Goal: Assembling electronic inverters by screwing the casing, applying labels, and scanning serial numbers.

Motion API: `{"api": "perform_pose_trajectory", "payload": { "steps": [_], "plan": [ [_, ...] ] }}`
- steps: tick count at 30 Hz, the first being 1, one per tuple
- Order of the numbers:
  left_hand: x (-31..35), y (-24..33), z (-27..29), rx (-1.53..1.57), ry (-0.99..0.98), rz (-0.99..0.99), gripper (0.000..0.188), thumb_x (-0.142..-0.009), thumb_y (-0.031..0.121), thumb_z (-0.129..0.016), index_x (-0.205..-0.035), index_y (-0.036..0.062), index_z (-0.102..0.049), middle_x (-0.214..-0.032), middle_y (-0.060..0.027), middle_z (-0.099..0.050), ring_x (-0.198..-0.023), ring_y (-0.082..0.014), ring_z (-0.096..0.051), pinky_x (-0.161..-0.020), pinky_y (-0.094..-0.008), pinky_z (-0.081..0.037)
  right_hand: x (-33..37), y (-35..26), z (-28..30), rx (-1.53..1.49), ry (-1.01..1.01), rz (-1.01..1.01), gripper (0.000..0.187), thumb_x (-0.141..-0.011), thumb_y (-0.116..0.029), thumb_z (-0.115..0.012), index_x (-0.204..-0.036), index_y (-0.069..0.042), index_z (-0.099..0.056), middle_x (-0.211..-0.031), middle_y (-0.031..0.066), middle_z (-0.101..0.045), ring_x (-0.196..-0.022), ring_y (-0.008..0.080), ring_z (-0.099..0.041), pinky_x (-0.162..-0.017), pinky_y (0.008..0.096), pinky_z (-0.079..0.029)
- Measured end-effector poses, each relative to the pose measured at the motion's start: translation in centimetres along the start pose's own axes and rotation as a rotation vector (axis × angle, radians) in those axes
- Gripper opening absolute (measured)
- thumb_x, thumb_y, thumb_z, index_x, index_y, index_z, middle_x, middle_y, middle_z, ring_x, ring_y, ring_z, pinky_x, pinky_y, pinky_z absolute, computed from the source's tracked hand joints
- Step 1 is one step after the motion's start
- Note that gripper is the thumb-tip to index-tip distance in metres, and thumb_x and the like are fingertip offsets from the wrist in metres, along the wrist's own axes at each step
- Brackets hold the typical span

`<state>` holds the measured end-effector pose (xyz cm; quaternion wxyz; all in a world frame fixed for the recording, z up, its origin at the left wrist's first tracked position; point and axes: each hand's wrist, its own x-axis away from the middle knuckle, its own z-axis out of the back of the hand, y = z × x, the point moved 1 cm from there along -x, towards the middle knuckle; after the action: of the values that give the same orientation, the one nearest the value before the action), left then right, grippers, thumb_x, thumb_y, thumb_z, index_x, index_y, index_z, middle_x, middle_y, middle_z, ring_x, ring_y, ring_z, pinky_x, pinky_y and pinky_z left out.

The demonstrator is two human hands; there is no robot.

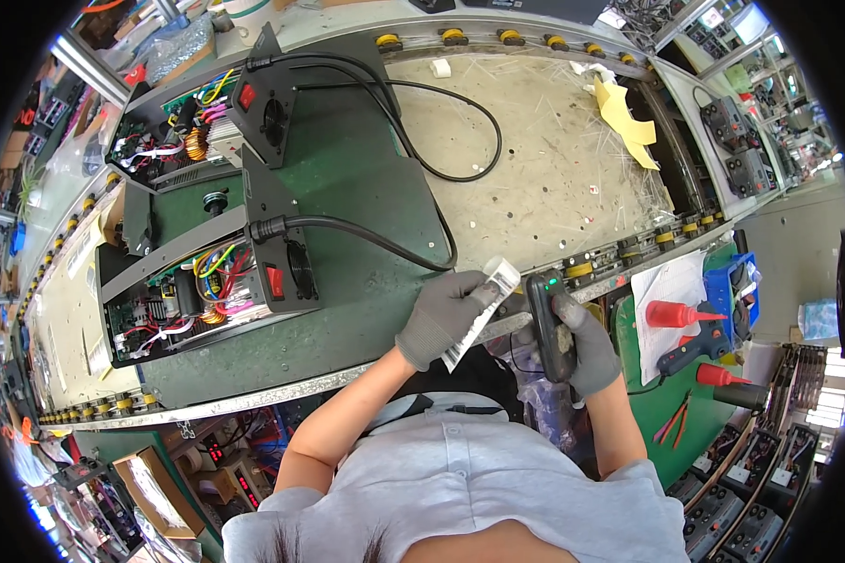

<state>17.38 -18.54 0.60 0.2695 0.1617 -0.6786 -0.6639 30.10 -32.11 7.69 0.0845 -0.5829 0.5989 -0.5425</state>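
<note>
My left hand (447,317), in a grey glove, is closed around a white strip of barcode labels (479,314), which stands tilted in front of me. Just to its right, my gloved right hand (587,345) grips a black handheld scanner (551,324) with small green lights at its top end. Left of my hands, two open-topped power supply units sit on a dark green board (347,281): a nearer unit (207,291) and a farther unit (197,122). Each shows wires, coils, a red switch and a plugged-in black power cable (366,235).
Roller tracks (667,239) edge the line. Yellow paper (626,122) lies at the far right. A green side table holds red-capped bottles (676,314), a black-and-blue power tool (693,352), red-handled pliers (672,420) and a blue bin (732,293). More units (746,488) stand at lower right.
</note>
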Motion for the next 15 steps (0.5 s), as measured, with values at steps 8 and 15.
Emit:
{"api": "perform_pose_trajectory", "payload": {
  "steps": [8, 15],
  "plan": [
    [0.6, 1.2, 0.7, -0.049, -0.078, 0.105, 0.023, -0.088, 0.020, -0.060, -0.095, -0.0015, -0.064, -0.073, 0.0002, -0.057, -0.068, -0.0049, -0.048, -0.060, -0.0232, -0.041, -1.7, 0.2, 0.4, 0.034, -0.055, -0.039, 0.049, -0.083, -0.042, -0.058, -0.112, -0.003, -0.055, -0.076, 0.0092, -0.064, -0.062, 0.0131, -0.060, -0.056, 0.0228, -0.048],
    [0.7, 0.0, 0.6, 0.110, -0.051, 0.090, 0.022, -0.088, 0.020, -0.060, -0.095, -0.0011, -0.064, -0.075, 0.0022, -0.058, -0.068, -0.0031, -0.047, -0.060, -0.0208, -0.040, -2.2, 0.2, -0.2, 0.121, 0.022, 0.108, 0.053, -0.086, -0.039, -0.057, -0.124, -0.002, -0.050, -0.084, 0.0073, -0.062, -0.068, 0.0109, -0.060, -0.059, 0.0215, -0.048]
  ]
}}
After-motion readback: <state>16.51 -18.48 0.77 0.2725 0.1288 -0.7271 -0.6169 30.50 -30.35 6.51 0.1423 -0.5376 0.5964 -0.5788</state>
